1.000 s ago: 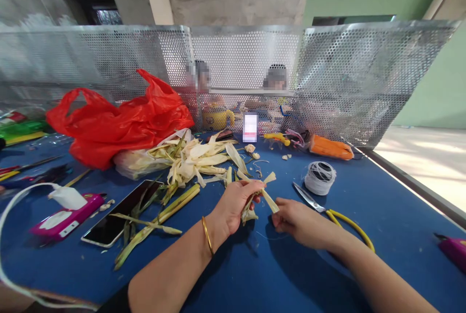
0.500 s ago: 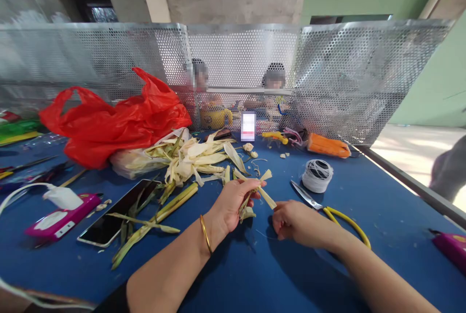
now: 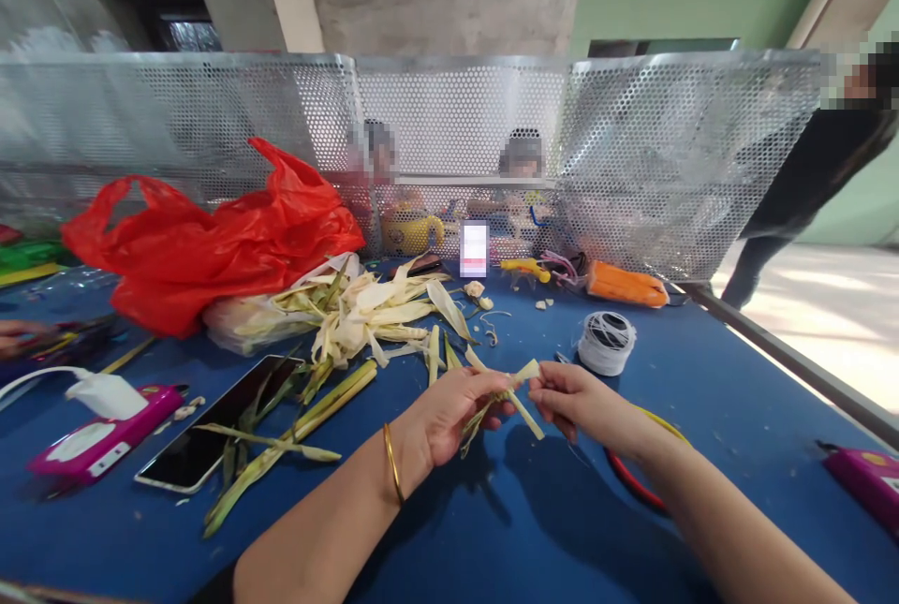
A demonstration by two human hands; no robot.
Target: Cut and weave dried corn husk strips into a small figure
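Note:
My left hand (image 3: 449,414) is closed around a small bundle of dried corn husk strips (image 3: 500,395), held just above the blue table (image 3: 534,529). A gold bangle sits on that wrist. My right hand (image 3: 584,401) pinches the pale upper tip of the same husk bundle from the right. Both hands meet over the table's middle. A thin thread seems to trail from the bundle, too fine to follow.
A husk pile (image 3: 365,309) and red plastic bag (image 3: 203,243) lie at the left. A phone (image 3: 211,421), pink device (image 3: 98,435), thread spool (image 3: 606,342) and yellow-handled scissors (image 3: 642,482) surround my hands. A perforated metal screen (image 3: 632,154) backs the table; people sit behind it, one walks at right.
My right hand rose from the table to the husk bundle's tip and now covers the scissors. A person has walked into view at the far right.

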